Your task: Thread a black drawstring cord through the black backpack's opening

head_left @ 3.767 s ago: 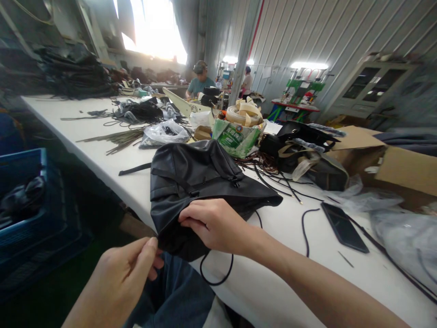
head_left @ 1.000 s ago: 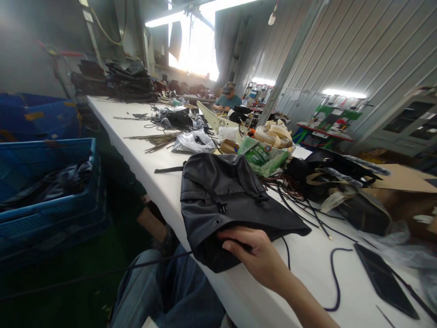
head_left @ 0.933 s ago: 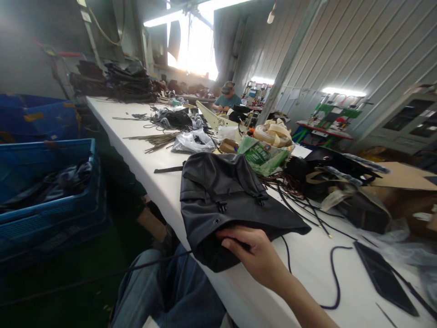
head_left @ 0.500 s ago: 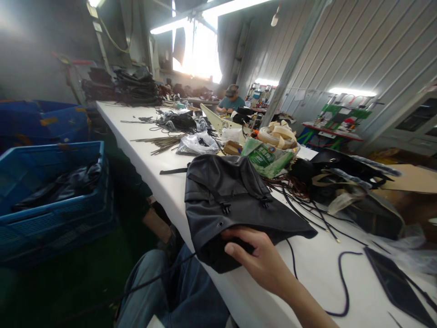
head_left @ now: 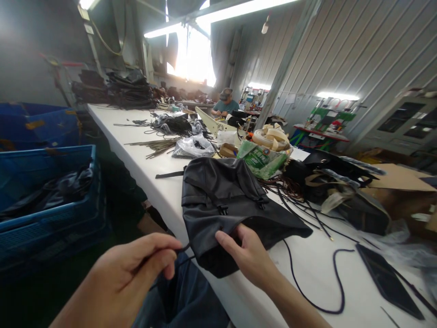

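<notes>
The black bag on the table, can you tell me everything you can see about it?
The black bag looks like soft, dull leather, creased and floppy. It lies flat on the white table, its near end drooping over the edge. Two small black toggles sit on its front, and a black strap pokes out at its far left. The right hand lies on the near end; the left hand pinches a thin black cord leading to it.

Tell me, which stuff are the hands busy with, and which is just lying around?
In use: left hand pinching thin black cord; right hand gripping soft black leather bag.
Lying about: green printed plastic sack, flat black slab, blue plastic crate, clear crumpled plastic bag.
</notes>
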`<state>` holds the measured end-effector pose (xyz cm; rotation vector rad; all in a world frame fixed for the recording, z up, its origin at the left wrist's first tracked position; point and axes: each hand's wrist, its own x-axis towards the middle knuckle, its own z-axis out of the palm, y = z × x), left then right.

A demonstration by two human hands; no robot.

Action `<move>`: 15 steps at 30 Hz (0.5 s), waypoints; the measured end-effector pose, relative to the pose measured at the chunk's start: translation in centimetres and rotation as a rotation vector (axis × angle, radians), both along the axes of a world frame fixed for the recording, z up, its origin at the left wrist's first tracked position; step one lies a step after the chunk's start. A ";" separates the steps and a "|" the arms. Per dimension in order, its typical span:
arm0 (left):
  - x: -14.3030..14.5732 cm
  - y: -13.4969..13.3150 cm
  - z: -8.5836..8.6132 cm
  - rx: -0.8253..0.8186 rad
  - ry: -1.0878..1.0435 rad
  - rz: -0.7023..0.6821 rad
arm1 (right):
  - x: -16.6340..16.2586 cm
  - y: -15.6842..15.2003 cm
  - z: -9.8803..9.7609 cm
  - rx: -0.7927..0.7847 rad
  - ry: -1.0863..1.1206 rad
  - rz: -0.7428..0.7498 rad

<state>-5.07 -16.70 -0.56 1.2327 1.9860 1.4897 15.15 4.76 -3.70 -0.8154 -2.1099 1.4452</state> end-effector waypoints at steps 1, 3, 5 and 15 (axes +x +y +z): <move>0.3 1.3 0.1 -0.017 0.025 -0.090 | 0.3 -0.1 -0.2 0.011 -0.005 0.006; 0.9 3.8 0.1 -0.031 0.069 -0.179 | 0.8 -0.3 -0.7 0.046 -0.014 0.009; 1.2 5.6 -0.1 -0.035 0.130 -0.218 | 1.2 -0.5 -1.0 0.076 -0.008 0.015; 3.0 9.2 -2.3 -0.097 0.358 -0.357 | 1.3 -0.8 -1.0 0.082 0.101 0.078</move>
